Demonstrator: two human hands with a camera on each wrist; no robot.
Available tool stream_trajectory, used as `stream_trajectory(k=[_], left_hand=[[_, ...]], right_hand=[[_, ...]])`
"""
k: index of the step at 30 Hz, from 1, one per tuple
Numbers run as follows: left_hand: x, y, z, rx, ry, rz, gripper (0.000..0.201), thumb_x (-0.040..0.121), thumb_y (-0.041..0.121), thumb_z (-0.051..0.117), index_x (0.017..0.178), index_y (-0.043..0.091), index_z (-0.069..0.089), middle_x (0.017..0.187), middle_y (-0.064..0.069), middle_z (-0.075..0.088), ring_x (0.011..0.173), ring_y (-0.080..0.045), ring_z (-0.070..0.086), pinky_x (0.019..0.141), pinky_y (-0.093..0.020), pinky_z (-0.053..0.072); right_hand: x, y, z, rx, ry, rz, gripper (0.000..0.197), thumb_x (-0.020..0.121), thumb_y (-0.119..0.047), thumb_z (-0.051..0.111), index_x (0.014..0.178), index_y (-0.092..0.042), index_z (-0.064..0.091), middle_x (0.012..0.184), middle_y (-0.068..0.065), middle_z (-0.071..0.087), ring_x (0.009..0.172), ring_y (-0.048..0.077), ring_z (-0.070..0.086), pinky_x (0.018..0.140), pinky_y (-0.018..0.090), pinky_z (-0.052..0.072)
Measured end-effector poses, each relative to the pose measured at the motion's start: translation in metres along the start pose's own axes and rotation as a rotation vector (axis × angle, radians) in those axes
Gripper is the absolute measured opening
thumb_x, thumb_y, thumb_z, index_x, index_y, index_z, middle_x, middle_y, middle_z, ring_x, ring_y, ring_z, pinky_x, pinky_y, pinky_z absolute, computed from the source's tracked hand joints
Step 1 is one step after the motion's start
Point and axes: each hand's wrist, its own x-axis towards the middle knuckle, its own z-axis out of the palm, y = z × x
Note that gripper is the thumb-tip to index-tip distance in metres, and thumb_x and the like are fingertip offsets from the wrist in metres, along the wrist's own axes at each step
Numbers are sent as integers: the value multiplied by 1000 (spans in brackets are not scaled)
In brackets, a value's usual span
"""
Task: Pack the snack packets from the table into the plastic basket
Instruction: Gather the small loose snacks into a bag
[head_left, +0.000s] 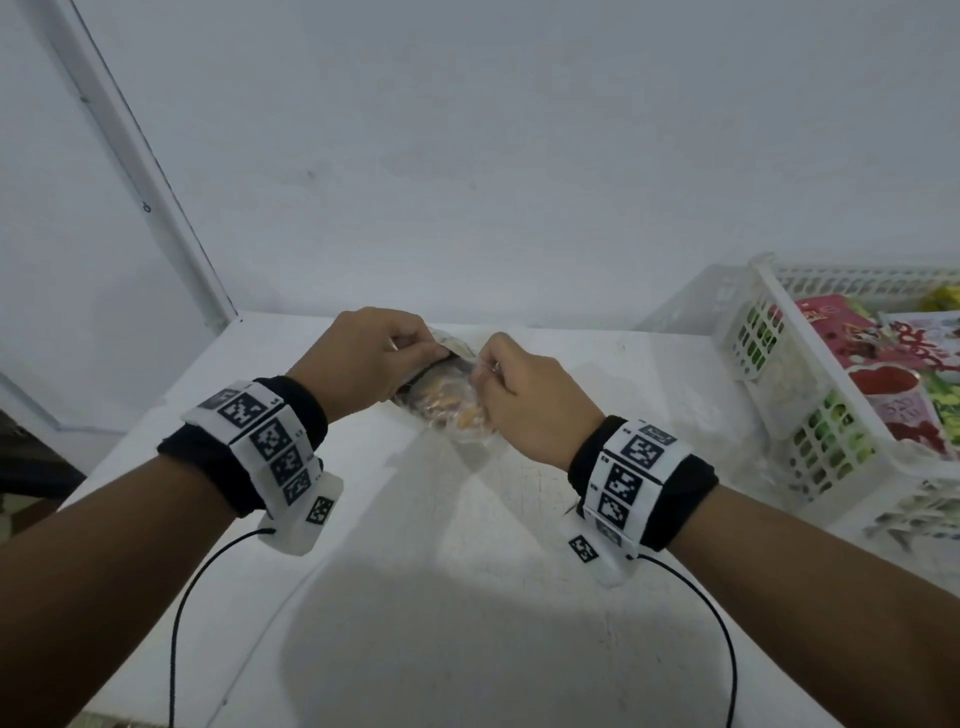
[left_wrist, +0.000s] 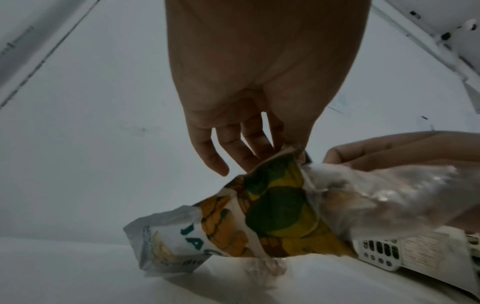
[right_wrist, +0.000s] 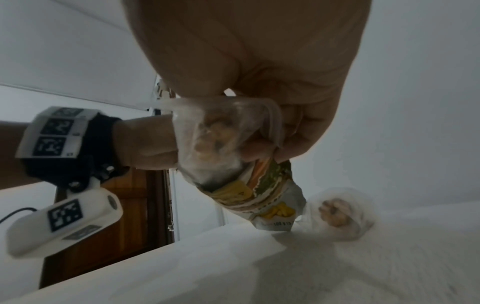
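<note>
The snack packet (head_left: 448, 397), soft, light and crinkly, hangs just above the table (head_left: 467, 597) at 12 o'clock, its top edge pinched by the left hand (head_left: 358, 358) and right hand (head_left: 524, 395), the basket (head_left: 810, 415) waiting at 3 o'clock.

White basket (head_left: 769, 332); yellow-green printed packet (left_wrist: 272, 216).

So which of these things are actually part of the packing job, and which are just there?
Part of the job:
- snack packet, pinched at its top by both hands: left hand, right hand
- white plastic basket, on the right
- packets in the basket

Just there:
- white table
- marker wristbands
- black cables
- wooden door
</note>
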Motion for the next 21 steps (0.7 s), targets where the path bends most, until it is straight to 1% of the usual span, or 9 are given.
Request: stream_trajectory(k=[5, 9, 11, 14, 16, 17, 19, 20, 21], left_hand=[[4, 0, -1, 5, 12, 16, 28, 94, 37, 69, 72, 20, 70, 59, 12, 61, 46, -4, 51, 47, -13, 38], [6, -3, -5, -3, 27, 18, 28, 94, 36, 70, 70, 21, 69, 64, 2, 65, 46, -8, 51, 46, -12, 38], [7, -3, -4, -16, 19, 20, 28, 95, 34, 69, 71, 20, 69, 64, -2, 66, 46, -8, 50, 47, -12, 37], [8, -4, -6, -29, 48, 3, 22, 96, 32, 68, 76, 22, 73, 63, 7, 66, 50, -1, 53, 50, -9, 37], [8, -7, -10, -13, 84, -10, 19, 96, 31, 68, 80, 22, 75, 62, 14, 64, 53, 5, 53, 50, -7, 35], [9, -10, -13, -7, 103, -17, 19, 96, 31, 68, 81, 22, 75, 64, 13, 64, 54, 7, 53, 50, -7, 34], [10, -14, -18, -14, 121, -33, 19, 96, 30, 68, 80, 20, 75, 66, 10, 63, 50, 5, 51, 49, -8, 34], [10, -16, -20, -27, 113, -40, 20, 96, 30, 69, 80, 19, 75, 66, 7, 63, 47, 2, 50, 48, -9, 34], [10, -17, -21, -43, 98, -43, 22, 96, 30, 69, 80, 18, 74, 66, 4, 63, 45, -2, 48, 47, -9, 34]], right_hand=[[5, -4, 3, -67, 137, -33, 6, 105, -22, 39, 109, -18, 35, 63, 1, 54, 52, 25, 52, 53, 43, 47], [9, -6, -6, -54, 156, -37, 1, 104, -23, 41, 105, -22, 40, 64, 2, 59, 56, 25, 56, 57, 45, 51], [12, -9, -3, -41, 157, -56, 13, 106, -34, 43, 101, -22, 47, 68, -1, 62, 62, 19, 58, 58, 40, 48], [9, -14, 3, -13, 106, -125, 34, 100, -59, 43, 103, -28, 58, 89, -9, 62, 84, 8, 58, 72, 32, 45], [5, -13, 5, -8, -10, -181, 53, 91, -72, 51, 127, -33, 55, 116, -11, 60, 108, 5, 54, 91, 28, 46], [3, -11, 4, -18, -92, -201, 70, 85, -74, 59, 141, -35, 46, 129, -10, 54, 119, 4, 49, 100, 27, 44], [2, -7, 3, -97, -214, -246, 95, 77, -69, 74, 154, -39, 28, 142, -6, 40, 130, 10, 41, 108, 29, 40], [3, -4, 3, -161, -214, -293, 92, 79, -59, 78, 155, -37, 29, 141, -2, 39, 127, 14, 43, 106, 32, 43], [5, 0, 4, -225, -163, -351, 81, 85, -45, 78, 153, -33, 36, 134, 3, 43, 119, 19, 48, 101, 36, 48]])
